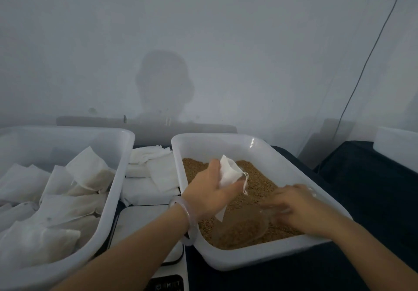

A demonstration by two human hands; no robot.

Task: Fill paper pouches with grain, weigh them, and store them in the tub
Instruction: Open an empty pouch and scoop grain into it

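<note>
My left hand [211, 189] holds a white paper pouch [228, 172] with a drawstring over the grain tub [291, 155]. Brown grain [260, 184] covers the floor of that white tub. My right hand [296, 204] grips the handle of a clear plastic scoop [242, 227], which lies low in the grain with grain in its bowl. On the left stands a second white tub [113, 177] holding several filled pouches [90, 173]. Between the tubs sits a white scale [138, 225], its platform bare, partly hidden by my left forearm.
A stack of empty white pouches [153, 168] lies behind the scale, between the two tubs. A dark cloth [373, 189] covers the table. A white box [395, 146] sits at the far right. A pale wall stands close behind, with a cable [362, 69] hanging down it.
</note>
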